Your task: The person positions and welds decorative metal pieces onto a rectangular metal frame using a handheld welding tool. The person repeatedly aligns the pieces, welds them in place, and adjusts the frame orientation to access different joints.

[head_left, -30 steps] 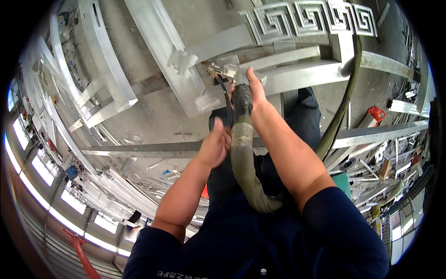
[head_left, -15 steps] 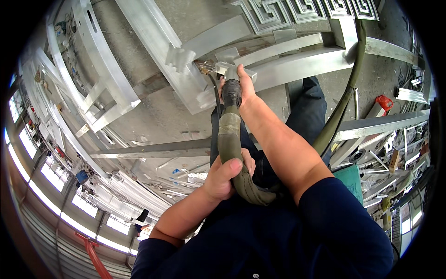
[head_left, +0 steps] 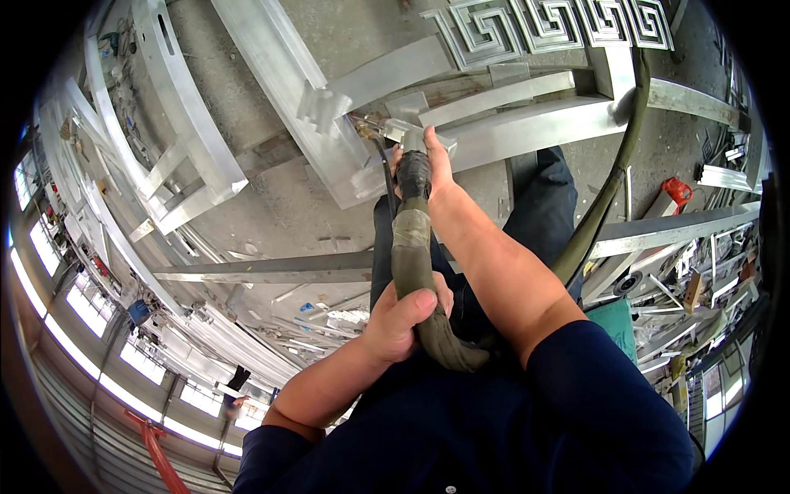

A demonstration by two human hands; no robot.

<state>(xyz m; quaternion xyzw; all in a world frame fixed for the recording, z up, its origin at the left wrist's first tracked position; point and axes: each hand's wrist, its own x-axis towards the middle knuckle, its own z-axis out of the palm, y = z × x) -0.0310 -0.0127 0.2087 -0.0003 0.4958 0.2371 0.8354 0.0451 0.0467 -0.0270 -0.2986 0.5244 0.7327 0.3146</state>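
Note:
My right hand (head_left: 439, 163) is closed round the grey body of a welding gun (head_left: 415, 142), its fingers partly hidden beneath. A brass-coloured tip (head_left: 363, 129) and a thin black tube (head_left: 387, 169) show on the gun's left side. The tip is close to the corner where a wide silver metal beam (head_left: 288, 90) meets a crosspiece (head_left: 527, 128); whether they touch I cannot tell. Behind the gun runs a thick olive sleeved hose (head_left: 412, 247), with black tape at its front. My left hand (head_left: 395, 325) wraps round that hose near my lap, thumb on top.
Silver panels with a square spiral pattern (head_left: 551, 29) lie at the top. A long metal bar (head_left: 271, 269) crosses in front of my legs. The hose loops up on the right (head_left: 613, 181). Scrap metal, a red bag (head_left: 677, 191) and a green cloth (head_left: 613, 325) are at the right.
The whole scene has shifted slightly downward in view. Both hands keep the same hold on the gun and hose, and the gun's place at the joint looks nearly unchanged.

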